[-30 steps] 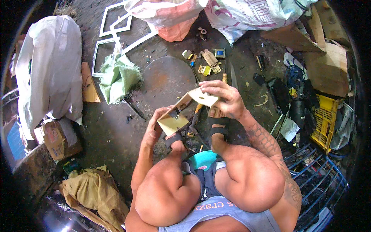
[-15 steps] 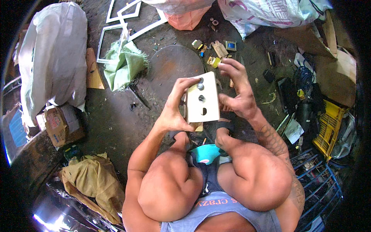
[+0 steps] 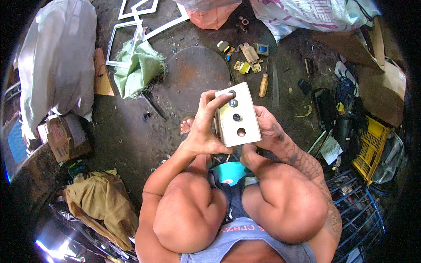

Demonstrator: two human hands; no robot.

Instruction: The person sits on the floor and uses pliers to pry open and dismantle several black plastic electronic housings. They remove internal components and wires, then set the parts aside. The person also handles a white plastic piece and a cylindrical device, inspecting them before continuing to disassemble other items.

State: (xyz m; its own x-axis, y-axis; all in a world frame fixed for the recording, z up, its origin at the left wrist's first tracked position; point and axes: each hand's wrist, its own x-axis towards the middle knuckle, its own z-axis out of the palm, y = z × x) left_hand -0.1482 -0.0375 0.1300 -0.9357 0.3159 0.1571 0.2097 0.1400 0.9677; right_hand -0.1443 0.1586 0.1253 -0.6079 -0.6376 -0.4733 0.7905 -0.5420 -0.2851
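A person in a blue-grey sleeveless top squatted with bare knees raised, a rounded turquoise plastic item showing between the legs. Just beyond the knees, near the middle of the scene, was a cream-coloured rectangular box, its flat face up, with four round fittings or holes in a row. The left hand gripped its left side, fingers bent over the far corner and thumb stretched along the near one. The right hand touched the right edge; its fingers were partly hidden, so how far it was closed could not be told. Farther off, to the right, a wooden-handled tool lay beside a long grey blade. Left of these sat a rusty round metal plate, then crumpled pale-green woven fabric. Farthest right was a white woven sack.
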